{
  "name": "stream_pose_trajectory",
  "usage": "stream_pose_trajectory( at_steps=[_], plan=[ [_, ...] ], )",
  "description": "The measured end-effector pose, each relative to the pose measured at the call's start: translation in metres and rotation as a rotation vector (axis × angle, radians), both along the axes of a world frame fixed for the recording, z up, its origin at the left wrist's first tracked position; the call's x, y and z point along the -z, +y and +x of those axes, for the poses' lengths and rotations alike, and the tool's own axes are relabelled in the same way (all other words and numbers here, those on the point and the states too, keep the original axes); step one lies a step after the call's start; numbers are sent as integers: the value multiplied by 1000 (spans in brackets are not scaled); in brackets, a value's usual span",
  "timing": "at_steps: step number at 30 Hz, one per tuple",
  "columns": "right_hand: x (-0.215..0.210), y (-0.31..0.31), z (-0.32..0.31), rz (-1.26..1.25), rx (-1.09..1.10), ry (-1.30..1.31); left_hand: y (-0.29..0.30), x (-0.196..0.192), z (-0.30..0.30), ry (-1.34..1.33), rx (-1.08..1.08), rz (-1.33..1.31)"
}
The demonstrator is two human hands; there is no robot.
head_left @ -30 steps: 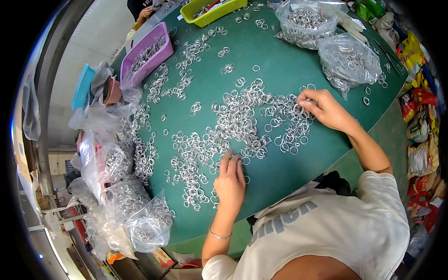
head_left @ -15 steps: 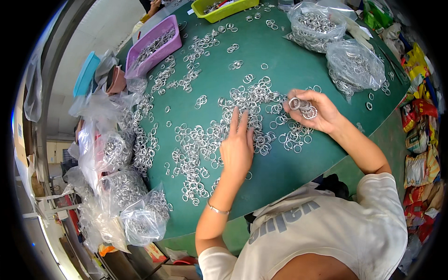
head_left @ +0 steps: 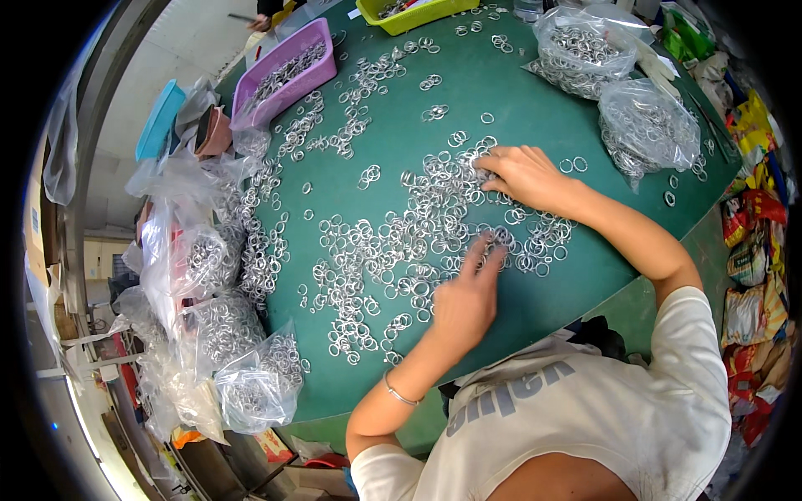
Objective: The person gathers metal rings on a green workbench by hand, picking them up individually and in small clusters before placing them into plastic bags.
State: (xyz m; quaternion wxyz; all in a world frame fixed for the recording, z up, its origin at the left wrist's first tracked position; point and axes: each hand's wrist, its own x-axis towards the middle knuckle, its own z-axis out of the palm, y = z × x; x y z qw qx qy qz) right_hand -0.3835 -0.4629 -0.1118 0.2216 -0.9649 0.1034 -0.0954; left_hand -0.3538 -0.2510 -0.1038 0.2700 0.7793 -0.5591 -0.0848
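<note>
Nearest, left hand (head_left: 466,302) lay palm down on the green tabletop (head_left: 543,92), fingers spread loosely and stretched away, fingertips resting on the near edge of the heap of small metal rings (head_left: 418,234). Gripped nothing that could be seen. Heap spread directly beyond and to the left of that hand, long axis running from near left to far right across the middle of the tabletop.

Farther on, right hand (head_left: 525,177) sat at the far right end of the same heap, fingers curled and pressing on the rings at its tip; whether a ring was pinched there could not be told. Both hands touched the heap, left at the near side, right at the far side, most rings lying between them and off to the left.

Farther still: clear bags of rings (head_left: 643,125) at far right, a purple tray (head_left: 284,71) and a yellow-green tray (head_left: 413,15) at the far edge, more filled bags (head_left: 251,380) along the left.
</note>
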Motion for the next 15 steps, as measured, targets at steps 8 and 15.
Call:
stream_pose_trajectory(
  at_steps=[8, 15],
  plan=[
    [-38, -14, -54, 201, -237, 258, 34, 10, 3, -83, -63, 121],
    [-36, -38, -79, 27, -14, 203, 66, 16, 21, -164, -311, 111]
  ],
)
